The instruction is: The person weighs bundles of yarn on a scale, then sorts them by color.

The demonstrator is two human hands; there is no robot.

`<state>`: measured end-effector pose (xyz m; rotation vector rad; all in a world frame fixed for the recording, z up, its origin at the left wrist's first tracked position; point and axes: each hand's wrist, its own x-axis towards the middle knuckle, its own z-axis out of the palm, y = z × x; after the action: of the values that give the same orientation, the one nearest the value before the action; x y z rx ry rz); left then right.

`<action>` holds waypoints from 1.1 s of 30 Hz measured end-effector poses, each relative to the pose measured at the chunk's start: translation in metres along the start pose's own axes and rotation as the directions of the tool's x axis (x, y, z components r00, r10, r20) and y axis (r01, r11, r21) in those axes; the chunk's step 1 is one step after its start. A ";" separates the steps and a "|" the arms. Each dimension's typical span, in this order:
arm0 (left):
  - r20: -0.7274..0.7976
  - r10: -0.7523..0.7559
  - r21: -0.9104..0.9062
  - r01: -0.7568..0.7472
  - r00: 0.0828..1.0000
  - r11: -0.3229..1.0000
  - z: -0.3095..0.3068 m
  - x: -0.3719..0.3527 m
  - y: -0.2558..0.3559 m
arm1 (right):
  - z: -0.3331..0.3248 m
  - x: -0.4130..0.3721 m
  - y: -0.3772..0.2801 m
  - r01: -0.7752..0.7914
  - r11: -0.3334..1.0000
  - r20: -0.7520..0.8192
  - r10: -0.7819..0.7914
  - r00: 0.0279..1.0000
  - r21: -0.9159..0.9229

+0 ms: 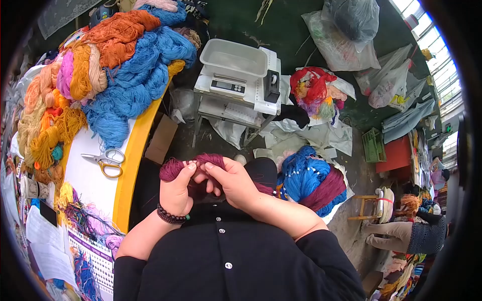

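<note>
A bundle of maroon yarn (171, 169) is held up in front of my black shirt. My left hand (176, 189) has its fingers wrapped round the yarn, with the thumb on top. My right hand (228, 178) pinches the same yarn close beside it, and part of the bundle shows above its fingers. Some maroon strands hang behind both hands. To the right of my lap lies a large heap of blue yarn (305, 173) with a maroon skein (325, 189) across it.
Scissors (109, 162) lie on the yellow-edged table (131, 175) at left, below piled yarn (131, 65). A scale with a clear tray (234, 59) stands ahead. Plastic bags (346, 45) hang at upper right. Another person (406, 236) stands at far right near a stool (364, 207).
</note>
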<state>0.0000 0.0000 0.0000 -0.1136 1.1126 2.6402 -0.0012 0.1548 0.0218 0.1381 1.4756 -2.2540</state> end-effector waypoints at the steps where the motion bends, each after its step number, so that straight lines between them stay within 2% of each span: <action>1: -0.010 -0.001 -0.004 0.001 1.000 1.000 0.001 0.000 0.001 | 0.000 0.000 0.000 0.002 1.000 -0.005 -0.002 1.000 0.007; 3: -0.017 0.003 -0.005 -0.003 1.000 1.000 0.006 0.000 0.001 | 0.001 0.000 -0.002 0.009 1.000 -0.007 -0.009 1.000 0.013; 5: -0.075 0.090 0.076 -0.084 0.993 0.994 0.010 -0.001 0.001 | 0.002 -0.001 -0.004 0.028 0.994 -0.015 -0.030 0.999 -0.107; 9: -0.104 0.099 0.136 -0.084 0.990 0.987 0.007 0.000 -0.003 | -0.001 0.001 0.000 0.059 0.995 0.003 -0.059 0.998 -0.075; 11: 0.019 0.043 0.056 -0.044 0.999 0.997 0.002 0.001 -0.002 | -0.002 0.000 0.000 0.006 1.000 -0.031 -0.006 0.999 -0.009; 12: 0.020 0.042 0.056 -0.043 0.999 0.997 0.002 0.001 -0.003 | -0.002 0.000 0.000 0.006 1.000 -0.032 -0.006 0.999 -0.008; 14: 0.008 0.034 0.039 -0.034 0.999 0.999 0.001 0.001 -0.004 | -0.002 0.001 0.000 -0.033 0.993 -0.046 0.038 0.998 0.111; 15: 0.009 0.032 0.040 -0.033 0.999 0.999 0.002 0.002 -0.003 | -0.004 0.003 0.002 -0.032 0.993 -0.047 0.037 0.998 0.112; 17: 0.033 -0.013 0.101 0.010 0.999 0.995 0.006 0.004 0.001 | -0.012 0.009 0.008 0.058 0.975 0.014 -0.062 0.998 0.213; 18: 0.019 -0.033 -0.009 0.033 0.999 0.999 0.011 0.003 0.008 | -0.006 0.001 -0.006 0.027 0.956 -0.062 -0.010 0.998 0.291; 19: 0.021 -0.047 -0.010 0.047 0.999 0.999 0.004 0.006 0.013 | -0.022 0.003 -0.003 0.030 0.952 -0.062 -0.011 0.998 0.305; 20: 0.023 -0.146 -0.204 0.147 0.989 0.968 -0.002 0.007 0.024 | -0.044 0.000 -0.009 0.025 0.935 0.009 -0.031 0.999 0.353; 21: 0.035 -0.164 -0.247 0.167 0.986 0.954 -0.011 0.006 0.041 | -0.056 -0.014 -0.028 0.020 0.906 0.020 -0.032 0.999 0.423; 22: 0.181 -0.157 -0.455 0.224 0.971 0.862 -0.030 0.011 0.059 | -0.077 -0.029 -0.047 0.032 0.940 -0.005 -0.032 0.999 0.340; 23: 0.224 -0.189 -0.570 0.286 0.956 0.771 -0.045 0.012 0.079 | -0.091 -0.045 -0.061 0.120 0.975 -0.275 -0.065 0.959 0.186; 25: 0.176 -0.077 -0.557 0.164 0.981 0.814 -0.092 0.019 0.116 | -0.146 -0.076 -0.093 0.199 0.980 -0.406 -0.191 0.894 -0.024; 26: 0.156 -0.054 -0.550 0.132 0.986 0.825 -0.122 0.023 0.134 | -0.172 -0.091 -0.108 0.210 0.956 -0.540 -0.290 0.790 -0.205; 27: 0.136 0.009 -0.591 0.074 0.991 0.803 -0.151 0.027 0.147 | -0.191 -0.104 -0.124 0.167 0.906 -0.605 -0.387 0.696 -0.389; 28: 0.049 0.024 -0.611 0.011 0.998 0.792 -0.178 0.030 0.163 | -0.214 -0.118 -0.139 0.088 0.895 -0.661 -0.386 0.643 -0.436; 29: 0.036 0.049 -0.588 -0.018 0.998 0.809 -0.206 0.035 0.176 | -0.248 -0.133 -0.148 0.058 0.865 -0.683 -0.432 0.589 -0.498; 30: -0.097 0.064 -0.549 -0.107 0.993 0.829 -0.231 0.039 0.189 | -0.269 -0.148 -0.159 0.029 0.846 -0.723 -0.472 0.505 -0.532; 31: -0.159 0.083 -0.553 -0.158 0.984 0.818 -0.255 0.042 0.200 | -0.295 -0.163 -0.167 -0.043 0.825 -0.762 -0.499 0.413 -0.563; 32: -0.240 0.102 -0.550 -0.222 0.965 0.805 -0.285 0.047 0.211 | -0.325 -0.179 -0.173 -0.064 0.797 -0.764 -0.549 0.338 -0.601; 33: -0.366 0.115 -0.550 -0.315 0.923 0.773 -0.288 0.048 0.220 | -0.359 -0.198 -0.179 -0.129 0.745 -0.744 -0.603 0.286 -0.654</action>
<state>-0.1172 -0.3413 -0.0587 -0.5813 0.3075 3.1778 0.0480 0.5949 0.0833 1.3291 2.9898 -1.6590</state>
